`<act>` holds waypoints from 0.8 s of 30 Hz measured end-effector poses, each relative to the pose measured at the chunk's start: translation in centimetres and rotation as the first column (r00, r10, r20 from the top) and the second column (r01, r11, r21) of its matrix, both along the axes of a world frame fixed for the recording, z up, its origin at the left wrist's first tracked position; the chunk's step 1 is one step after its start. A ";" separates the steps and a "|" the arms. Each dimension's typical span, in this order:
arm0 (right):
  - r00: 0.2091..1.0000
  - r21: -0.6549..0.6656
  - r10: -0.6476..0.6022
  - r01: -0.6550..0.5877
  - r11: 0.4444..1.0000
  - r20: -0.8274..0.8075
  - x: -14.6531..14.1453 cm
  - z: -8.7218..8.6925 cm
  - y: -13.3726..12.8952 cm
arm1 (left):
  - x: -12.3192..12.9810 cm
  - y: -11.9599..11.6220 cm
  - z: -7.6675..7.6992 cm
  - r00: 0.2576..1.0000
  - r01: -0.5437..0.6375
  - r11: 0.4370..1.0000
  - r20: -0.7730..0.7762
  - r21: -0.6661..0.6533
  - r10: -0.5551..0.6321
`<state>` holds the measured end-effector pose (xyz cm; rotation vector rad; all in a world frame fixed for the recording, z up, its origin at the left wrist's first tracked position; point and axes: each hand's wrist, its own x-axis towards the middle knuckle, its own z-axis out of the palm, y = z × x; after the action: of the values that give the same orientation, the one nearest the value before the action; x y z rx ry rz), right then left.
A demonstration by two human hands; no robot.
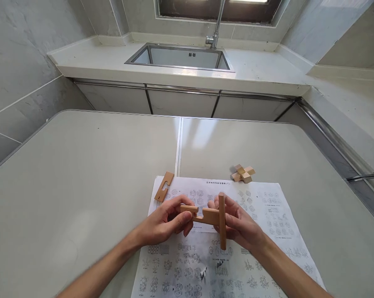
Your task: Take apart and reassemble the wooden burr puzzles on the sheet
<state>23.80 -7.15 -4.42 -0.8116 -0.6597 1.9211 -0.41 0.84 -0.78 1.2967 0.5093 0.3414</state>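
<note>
- In the head view, we see the sink (171, 54) set into the counter (90, 66) at the back, slots showing in its far wall, the faucet (212, 39) standing behind it.
- Nearer us, the tabletop (65, 186) carries the printed sheet (272, 231), covered in small line drawings.
- We see the left grip (170, 221) closed on the left end of the notched wooden piece (211, 216), thumb near us.
- The right grip (238, 223) is closed around the wooden crossbar (222, 238), which stands across that piece's right end; both pieces are between the grips, above the sheet.
- Beyond the left grip, we find the flat wooden slab (161, 193) at the sheet's corner; beyond the right, the interlocked wooden star (243, 174).
</note>
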 end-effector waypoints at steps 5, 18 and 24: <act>1.000 0.015 -0.017 0.017 1.000 0.009 -0.1 0.1 0.0 | 0.0 0.0 -0.1 1.000 -0.007 1.000 0.002 -0.007 0.007; 0.998 0.053 0.012 -0.015 0.998 0.062 0.2 0.4 0.1 | -0.1 -0.2 -0.1 1.000 0.005 1.000 -0.026 0.022 -0.004; 0.995 0.032 -0.050 0.048 0.998 0.092 -0.1 0.9 0.2 | 0.0 0.0 0.0 1.000 -0.022 1.000 -0.021 0.013 0.022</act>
<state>23.71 -6.93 -3.50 -0.8944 -0.7158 1.8343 -0.45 0.87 -0.79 1.3087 0.5403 0.3500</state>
